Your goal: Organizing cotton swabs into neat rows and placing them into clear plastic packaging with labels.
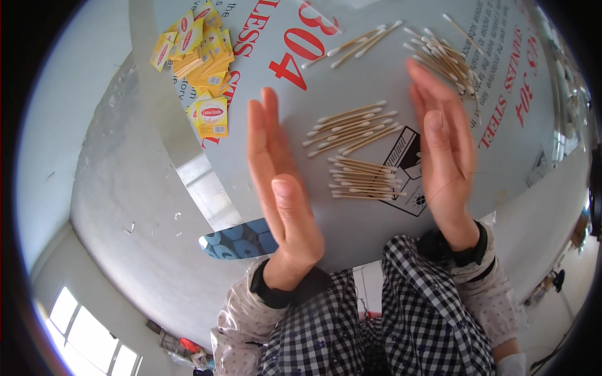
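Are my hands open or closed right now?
Open: left hand and right hand have straight fingers, palms facing each other, holding nothing above the cotton swabs.

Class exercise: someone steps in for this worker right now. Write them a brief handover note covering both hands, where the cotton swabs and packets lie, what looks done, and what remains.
Left hand and right hand: open, flat, palms facing, holding nothing.
Between them: two neat bundles of cotton swabs on the grey table.
Loose swabs lie beyond the right hand; a few more at the far edge.
Yellow packets piled far left.
Done: two bundles gathered. Left: loose swabs ungathered.

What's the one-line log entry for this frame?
left hand: open, empty | right hand: open, empty | swabs: bundles between hands | packets: far left
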The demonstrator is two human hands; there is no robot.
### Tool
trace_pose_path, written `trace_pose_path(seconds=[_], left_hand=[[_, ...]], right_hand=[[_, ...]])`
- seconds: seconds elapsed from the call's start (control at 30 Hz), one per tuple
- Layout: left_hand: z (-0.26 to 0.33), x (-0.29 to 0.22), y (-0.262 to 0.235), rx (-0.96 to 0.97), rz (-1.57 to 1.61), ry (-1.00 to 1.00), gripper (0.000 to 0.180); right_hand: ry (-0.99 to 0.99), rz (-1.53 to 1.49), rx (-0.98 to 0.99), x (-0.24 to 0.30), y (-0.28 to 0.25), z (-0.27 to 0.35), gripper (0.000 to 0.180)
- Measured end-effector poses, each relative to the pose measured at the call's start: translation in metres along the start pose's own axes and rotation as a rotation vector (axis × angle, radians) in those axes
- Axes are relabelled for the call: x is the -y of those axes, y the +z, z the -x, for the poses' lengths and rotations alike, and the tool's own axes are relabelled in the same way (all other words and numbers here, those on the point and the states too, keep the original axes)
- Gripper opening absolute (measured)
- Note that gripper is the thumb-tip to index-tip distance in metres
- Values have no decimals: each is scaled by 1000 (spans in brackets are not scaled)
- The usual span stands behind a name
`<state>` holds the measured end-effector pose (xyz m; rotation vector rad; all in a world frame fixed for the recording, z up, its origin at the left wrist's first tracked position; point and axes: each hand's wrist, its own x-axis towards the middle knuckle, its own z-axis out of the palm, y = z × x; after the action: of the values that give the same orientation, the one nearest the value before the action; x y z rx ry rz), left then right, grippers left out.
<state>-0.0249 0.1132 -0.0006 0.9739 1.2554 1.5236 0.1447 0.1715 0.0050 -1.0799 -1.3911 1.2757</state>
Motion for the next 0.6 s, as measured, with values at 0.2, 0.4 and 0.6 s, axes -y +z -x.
trace_pose_path(seconds=[0.2,0.4,0.6], left_hand=[[-16,-14,39,31,2,-75,75],[-17,-13,38,46,95,-107,76],[-1,-7,-10,-70,84,-67,87]], right_hand=[[3,-62,73,1,13,3,49],[5,24,72,2,10,-2,52],[87,-141,257,24,-14,28,17]])
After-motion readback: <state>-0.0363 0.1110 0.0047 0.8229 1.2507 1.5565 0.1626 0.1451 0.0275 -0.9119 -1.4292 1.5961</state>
